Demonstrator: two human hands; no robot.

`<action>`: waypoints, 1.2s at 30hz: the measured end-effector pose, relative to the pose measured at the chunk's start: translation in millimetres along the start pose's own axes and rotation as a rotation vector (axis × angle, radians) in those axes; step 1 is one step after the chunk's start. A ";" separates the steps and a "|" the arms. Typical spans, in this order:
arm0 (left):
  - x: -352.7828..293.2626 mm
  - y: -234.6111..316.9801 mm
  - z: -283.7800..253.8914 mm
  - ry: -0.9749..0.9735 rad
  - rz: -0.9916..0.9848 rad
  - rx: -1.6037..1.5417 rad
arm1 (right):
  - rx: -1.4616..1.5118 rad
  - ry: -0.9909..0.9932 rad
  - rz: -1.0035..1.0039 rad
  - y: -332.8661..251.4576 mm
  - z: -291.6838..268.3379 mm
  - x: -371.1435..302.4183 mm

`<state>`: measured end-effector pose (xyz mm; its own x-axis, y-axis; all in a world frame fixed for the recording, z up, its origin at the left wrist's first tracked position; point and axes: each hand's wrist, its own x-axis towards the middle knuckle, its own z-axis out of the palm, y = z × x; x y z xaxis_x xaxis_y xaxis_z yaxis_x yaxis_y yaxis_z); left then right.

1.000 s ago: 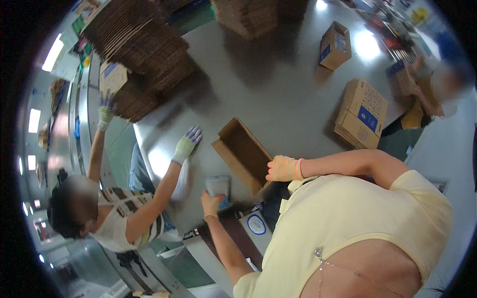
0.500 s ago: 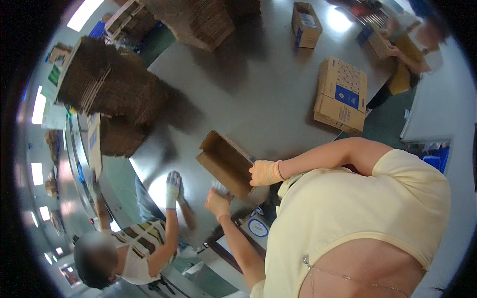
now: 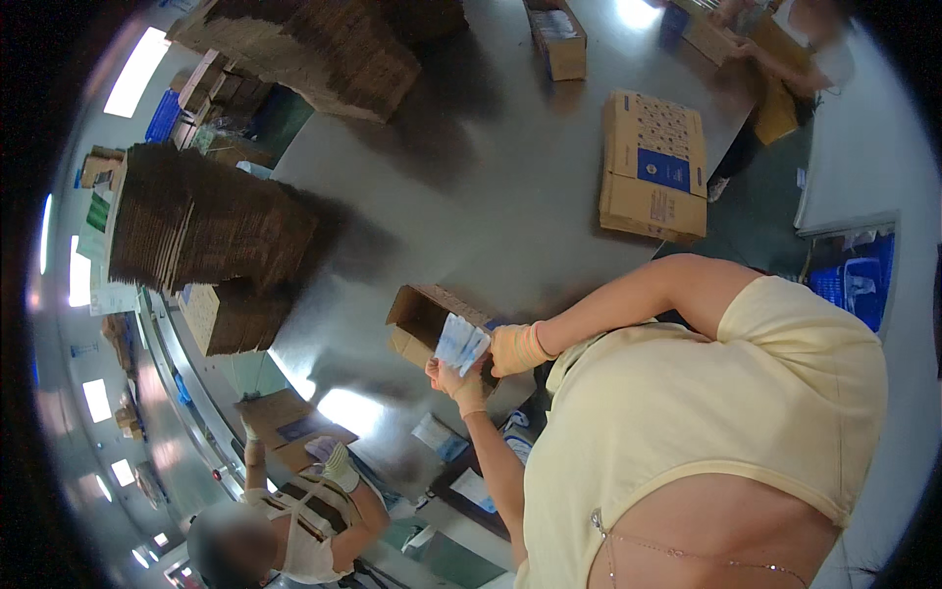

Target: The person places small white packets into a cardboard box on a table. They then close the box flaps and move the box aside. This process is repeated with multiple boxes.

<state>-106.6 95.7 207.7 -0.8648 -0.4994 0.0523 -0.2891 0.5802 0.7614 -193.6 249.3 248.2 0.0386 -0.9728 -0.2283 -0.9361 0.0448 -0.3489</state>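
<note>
An open brown carton (image 3: 417, 316) lies tilted across the near part of the metal table. My right hand (image 3: 517, 350), in a yellowish knit glove with a striped cuff, grips the carton's near right end. Over the carton's opening, my left hand (image 3: 457, 384) pinches several flat white-and-blue packets (image 3: 461, 343). They cover part of the carton's inside, so its contents cannot be made out. Another clear-and-blue packet (image 3: 439, 437) rests on the table edge beside my left forearm.
Tall stacks of flat cardboard (image 3: 211, 221) stand at the left; another stack (image 3: 314, 59) is behind. Flattened cartons (image 3: 654, 167) lie at the right, a filled carton (image 3: 559, 44) farther back. A co-worker (image 3: 314, 510) at lower left handles a cardboard sheet (image 3: 289, 422); another works at far right.
My left hand has risen from beside the carton to over its opening, bringing the packets into plain sight. The lower-left co-worker's hands have moved from the table to a cardboard sheet.
</note>
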 end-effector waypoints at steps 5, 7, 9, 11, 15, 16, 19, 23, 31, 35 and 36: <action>3.8 -26.6 -1.6 -0.266 -0.110 0.255 | 0.205 0.039 0.138 -10.4 -8.6 -2.8; 12.2 -2.7 -20.6 -0.228 0.082 0.229 | 0.294 0.073 0.241 2.8 2.9 -4.8; 23.6 6.0 -37.1 -0.323 0.103 -0.515 | 0.361 0.090 0.282 -2.1 9.0 1.5; 44.7 29.5 -55.0 -0.382 0.072 -0.461 | 0.248 0.075 0.229 -0.5 -1.8 -12.7; 74.4 60.6 -23.8 -0.259 -0.021 0.189 | 0.581 0.080 0.506 -12.9 -14.1 -9.8; 75.4 54.9 -11.6 -0.282 -0.070 0.310 | 0.508 0.098 0.471 -15.1 -10.3 -5.1; 66.3 61.1 20.0 -0.722 -0.202 0.723 | 0.463 0.157 0.443 -5.5 0.7 -2.8; 56.4 49.2 19.9 -0.803 -0.274 0.532 | 0.624 0.171 0.590 -13.7 1.6 0.5; -47.4 64.6 -20.0 0.174 -0.066 -0.247 | -0.152 0.034 0.129 -9.9 0.0 -3.4; -171.3 7.9 -89.4 0.467 -0.406 -0.025 | -0.200 -0.022 0.024 -20.7 -21.5 -7.5; -200.9 -6.1 -113.6 0.477 -0.458 0.146 | -0.203 -0.030 0.025 -17.9 -19.2 -7.8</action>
<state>115.6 119.5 266.0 -0.3756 -0.9254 0.0507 -0.6645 0.3071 0.6813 -183.9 251.7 273.6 0.0221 -0.9648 -0.2621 -0.9881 0.0189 -0.1528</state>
